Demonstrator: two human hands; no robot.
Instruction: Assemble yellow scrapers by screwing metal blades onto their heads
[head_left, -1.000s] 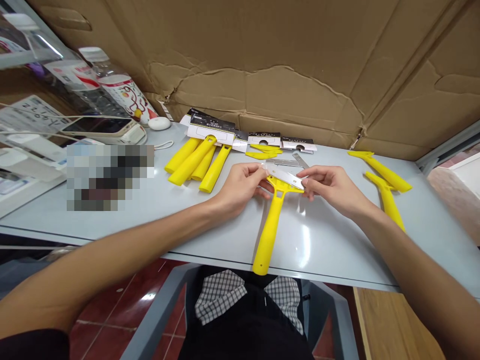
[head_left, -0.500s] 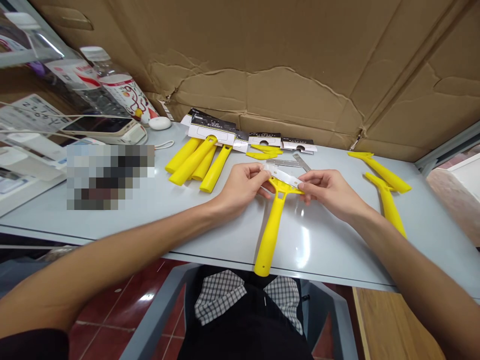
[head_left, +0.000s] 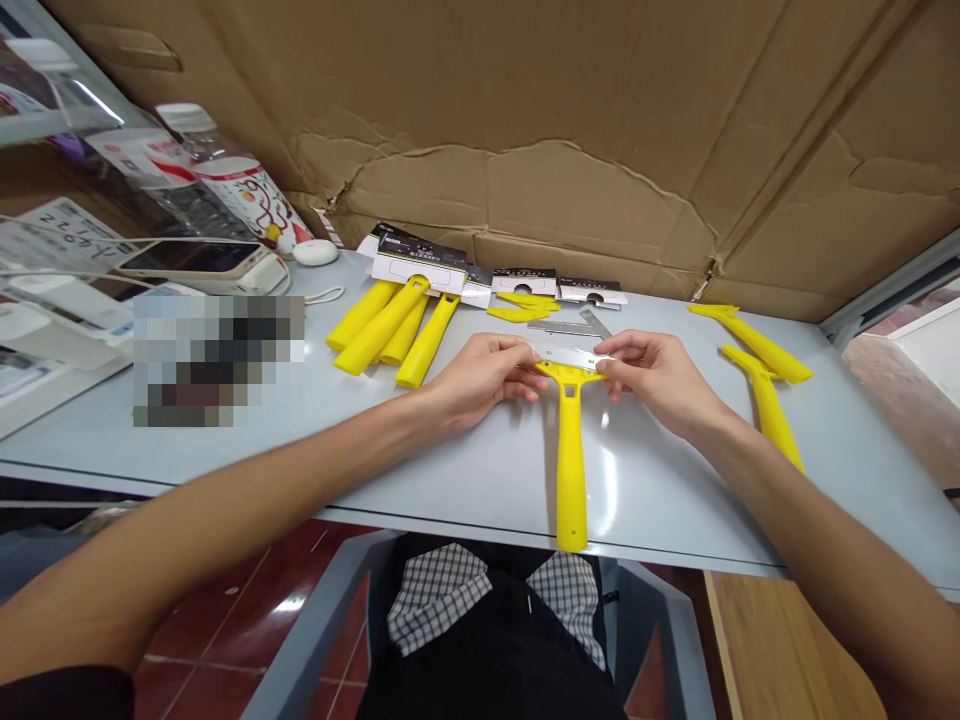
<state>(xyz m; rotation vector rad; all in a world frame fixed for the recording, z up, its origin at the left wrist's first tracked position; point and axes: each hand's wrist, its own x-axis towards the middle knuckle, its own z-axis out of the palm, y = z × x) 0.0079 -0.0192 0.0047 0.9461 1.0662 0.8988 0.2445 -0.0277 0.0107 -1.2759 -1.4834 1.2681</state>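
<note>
Yellow scraper [head_left: 570, 450]: moulded plastic, smooth and glossy, lying at centre frame with its long straight handle pointing at the person and just overhanging the near edge; the flat T-shaped head faces away, so both hands can work across its width.
Blade [head_left: 568, 354]: thin strip of bright metal, laid flat along the head, held level by its two ends.
Left hand [head_left: 480, 375]: fingers pinching the blade's left end and the head beneath it.
Right hand [head_left: 660, 375]: fingers pinching the right end likewise, mirroring the left to keep the strip square.
Surface [head_left: 420, 440]: pale grey, glossy, reflecting light near the handle.
Right pair [head_left: 765, 370]: two more yellow scrapers, set apart at right of frame.
Left cluster [head_left: 390, 320]: several yellow handles side by side, heads tucked under printed cards [head_left: 420, 268].
Loose blades [head_left: 570, 324]: grey metal strips just beyond the hands.
Cardboard [head_left: 600, 150]: creased brown sheet, upper frame.
Bottle [head_left: 240, 185]: clear plastic, upper left.
</note>
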